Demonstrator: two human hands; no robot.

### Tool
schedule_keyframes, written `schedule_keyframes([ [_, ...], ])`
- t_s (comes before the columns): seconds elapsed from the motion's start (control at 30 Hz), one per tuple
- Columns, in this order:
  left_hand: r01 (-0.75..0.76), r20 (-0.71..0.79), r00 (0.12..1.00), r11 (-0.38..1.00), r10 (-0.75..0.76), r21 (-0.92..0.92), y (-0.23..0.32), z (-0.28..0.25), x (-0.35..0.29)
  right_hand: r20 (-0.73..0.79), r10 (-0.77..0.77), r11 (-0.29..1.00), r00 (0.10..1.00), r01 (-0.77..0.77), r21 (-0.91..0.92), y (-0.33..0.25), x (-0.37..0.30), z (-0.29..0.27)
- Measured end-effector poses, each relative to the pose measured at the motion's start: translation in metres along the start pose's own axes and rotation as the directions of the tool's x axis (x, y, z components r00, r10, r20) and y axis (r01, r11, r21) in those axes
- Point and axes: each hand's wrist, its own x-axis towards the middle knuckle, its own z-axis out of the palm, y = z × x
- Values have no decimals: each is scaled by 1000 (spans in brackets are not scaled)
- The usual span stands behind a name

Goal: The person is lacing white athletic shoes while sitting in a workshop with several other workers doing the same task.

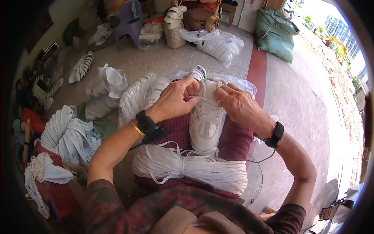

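Observation:
A white sneaker (207, 128) rests on my lap, its toe toward me, with white lace crossing its front. My left hand (176, 98) is closed at the left side of the sneaker's opening, pinching a white shoelace (190, 97) that stretches toward the tongue. On the other side, my right hand (240, 104) has thumb and fingers pressed together by the eyelets and tongue, on the lace there; its fingertips partly hide what they grip. Across my thighs, nearer to me, lies a thick bundle of white shoelaces (187, 167), tied at its middle.
Stacked white shoe uppers (70, 134) stand at the left beside a red basket (62, 195). More wrapped uppers (138, 93) lie just beyond my knees. Farther off are a plastic-wrapped stack (220, 45), a purple chair (128, 23), a green sack (274, 35) and a seated person (196, 15).

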Motion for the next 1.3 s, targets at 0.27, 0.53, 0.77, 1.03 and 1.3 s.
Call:
schedule_keyframes([
  [0.27, 12, -75, 997, 998, -7, 65, 4, 11, 7, -9, 197, 969, 980, -193, 156, -4, -7, 12],
  [0.53, 156, -107, 983, 987, -152, 31, 6, 22, 17, 17, 339, 938, 941, -340, 71, -11, -4, 13],
  [0.77, 187, -97, 978, 982, -185, 15, 2, 24, 22, -15, 403, 843, 915, -364, 396, -3, -9, 11],
  [1.03, 250, 27, 968, 958, -249, -141, 6, 17, 25, 167, 364, 796, 916, -399, 454, 5, -7, 3],
  [1.3, 246, 15, 969, 966, -246, -80, 10, 15, 25, 37, 447, 814, 894, -424, 398, 1, -9, 11],
])
